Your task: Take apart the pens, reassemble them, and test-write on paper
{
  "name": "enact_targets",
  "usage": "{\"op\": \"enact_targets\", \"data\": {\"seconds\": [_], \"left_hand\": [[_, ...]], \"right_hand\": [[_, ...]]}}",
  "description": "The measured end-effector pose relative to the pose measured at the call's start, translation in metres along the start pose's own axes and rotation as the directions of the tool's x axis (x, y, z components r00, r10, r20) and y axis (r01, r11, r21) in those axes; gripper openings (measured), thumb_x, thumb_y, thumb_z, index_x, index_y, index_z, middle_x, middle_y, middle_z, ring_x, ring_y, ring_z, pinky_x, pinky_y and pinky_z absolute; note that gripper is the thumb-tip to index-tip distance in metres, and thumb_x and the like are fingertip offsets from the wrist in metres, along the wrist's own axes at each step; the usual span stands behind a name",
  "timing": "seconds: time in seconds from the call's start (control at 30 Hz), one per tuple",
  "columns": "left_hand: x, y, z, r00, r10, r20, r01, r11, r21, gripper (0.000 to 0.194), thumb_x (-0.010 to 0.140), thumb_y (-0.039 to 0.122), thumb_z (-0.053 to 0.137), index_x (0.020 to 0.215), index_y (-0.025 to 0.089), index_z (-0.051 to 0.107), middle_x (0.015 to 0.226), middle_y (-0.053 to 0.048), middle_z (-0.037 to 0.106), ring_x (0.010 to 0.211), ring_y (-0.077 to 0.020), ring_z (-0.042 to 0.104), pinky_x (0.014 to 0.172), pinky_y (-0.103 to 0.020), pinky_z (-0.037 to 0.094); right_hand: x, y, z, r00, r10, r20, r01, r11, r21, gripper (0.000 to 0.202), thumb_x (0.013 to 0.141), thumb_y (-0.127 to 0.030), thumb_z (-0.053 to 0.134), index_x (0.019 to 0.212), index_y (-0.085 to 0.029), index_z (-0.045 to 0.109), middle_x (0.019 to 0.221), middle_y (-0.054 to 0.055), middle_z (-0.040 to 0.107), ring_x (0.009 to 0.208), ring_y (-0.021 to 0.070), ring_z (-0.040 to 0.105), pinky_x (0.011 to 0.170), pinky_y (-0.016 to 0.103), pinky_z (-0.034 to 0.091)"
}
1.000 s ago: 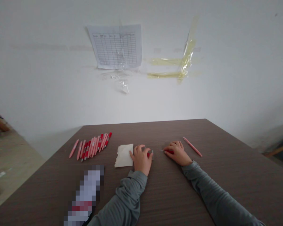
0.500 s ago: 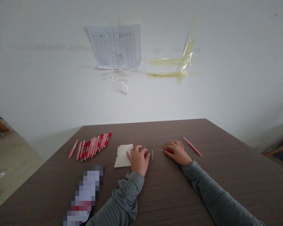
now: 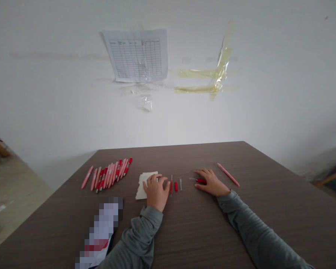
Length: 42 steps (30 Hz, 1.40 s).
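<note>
My left hand hovers over or rests on the right part of a torn white paper; its fingers are curved and apart, with nothing seen in them. Just right of it lie a thin red pen refill, a short red pen piece and a small clear grey tube, side by side. My right hand is open, thumb and fingers spread around a red pen part with a thin pale tip pointing left. Whether the palm touches that part is hidden.
A row of several pink and red pens lies on the left of the brown table. A single pink pen lies beyond my right hand. A pixelated object is at front left. The wall stands behind the table.
My left hand has shifted left and slightly toward me, uncovering the refill and the short red piece. My right hand's fingers have opened from the red pen part.
</note>
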<state>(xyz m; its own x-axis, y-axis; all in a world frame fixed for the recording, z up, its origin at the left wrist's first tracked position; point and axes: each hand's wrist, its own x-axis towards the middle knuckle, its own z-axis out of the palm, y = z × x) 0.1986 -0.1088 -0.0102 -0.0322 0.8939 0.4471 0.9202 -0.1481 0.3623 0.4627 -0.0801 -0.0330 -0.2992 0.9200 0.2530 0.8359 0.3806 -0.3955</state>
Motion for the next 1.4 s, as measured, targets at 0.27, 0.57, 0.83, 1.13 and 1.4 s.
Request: {"op": "enact_targets", "data": {"seconds": [0.27, 0.57, 0.83, 1.13, 1.4], "left_hand": [[0.007, -0.011, 0.007, 0.998, 0.039, -0.04, -0.039, 0.999, 0.004, 0.026, 0.082, 0.033, 0.054, 0.102, 0.022, 0.066, 0.106, -0.009, 0.061, 0.103, -0.0236, 0.054, 0.092, -0.04, 0.042], [0.009, -0.014, 0.005, 0.999, -0.021, 0.035, 0.019, 0.998, 0.065, 0.038, 0.083, 0.036, 0.05, 0.115, 0.016, 0.058, 0.113, -0.012, 0.061, 0.103, -0.0232, 0.056, 0.09, -0.035, 0.044], [0.005, -0.012, 0.003, 0.995, -0.015, 0.097, 0.004, 0.993, 0.116, 0.045, 0.08, 0.039, 0.053, 0.119, 0.016, 0.055, 0.115, -0.012, 0.06, 0.106, -0.0248, 0.054, 0.091, -0.037, 0.041], [0.003, -0.011, 0.002, 0.992, -0.017, 0.123, 0.0, 0.991, 0.134, 0.045, 0.078, 0.038, 0.056, 0.119, 0.018, 0.055, 0.115, -0.013, 0.059, 0.107, -0.0252, 0.053, 0.091, -0.039, 0.039], [0.003, -0.008, 0.0, 0.991, -0.03, 0.133, 0.012, 0.99, 0.138, 0.044, 0.078, 0.037, 0.055, 0.119, 0.018, 0.055, 0.115, -0.012, 0.059, 0.108, -0.0259, 0.052, 0.093, -0.041, 0.038]], "right_hand": [[-0.001, 0.001, 0.0, 1.0, 0.01, 0.026, -0.01, 1.0, -0.01, 0.058, 0.077, -0.048, 0.061, 0.129, -0.023, 0.051, 0.129, 0.009, 0.051, 0.118, 0.0273, 0.042, 0.102, 0.044, 0.034], [-0.001, -0.005, 0.001, 1.0, 0.016, -0.003, -0.016, 1.0, -0.026, 0.055, 0.077, -0.042, 0.061, 0.128, -0.025, 0.051, 0.126, 0.008, 0.051, 0.116, 0.0268, 0.043, 0.101, 0.044, 0.035], [-0.001, -0.039, 0.0, 0.976, -0.165, -0.142, 0.14, 0.975, -0.173, 0.04, 0.085, -0.032, 0.054, 0.125, -0.031, 0.054, 0.123, 0.007, 0.053, 0.117, 0.0261, 0.041, 0.107, 0.055, 0.024], [0.003, -0.058, 0.015, 0.962, -0.253, -0.101, 0.221, 0.942, -0.253, 0.04, 0.089, -0.021, 0.048, 0.122, -0.042, 0.056, 0.123, 0.004, 0.054, 0.12, 0.0259, 0.039, 0.108, 0.06, 0.02], [0.004, -0.055, 0.016, 0.963, -0.255, -0.088, 0.227, 0.942, -0.249, 0.027, 0.09, -0.028, 0.05, 0.107, -0.04, 0.066, 0.122, 0.002, 0.056, 0.12, 0.0257, 0.039, 0.108, 0.06, 0.018]]}}
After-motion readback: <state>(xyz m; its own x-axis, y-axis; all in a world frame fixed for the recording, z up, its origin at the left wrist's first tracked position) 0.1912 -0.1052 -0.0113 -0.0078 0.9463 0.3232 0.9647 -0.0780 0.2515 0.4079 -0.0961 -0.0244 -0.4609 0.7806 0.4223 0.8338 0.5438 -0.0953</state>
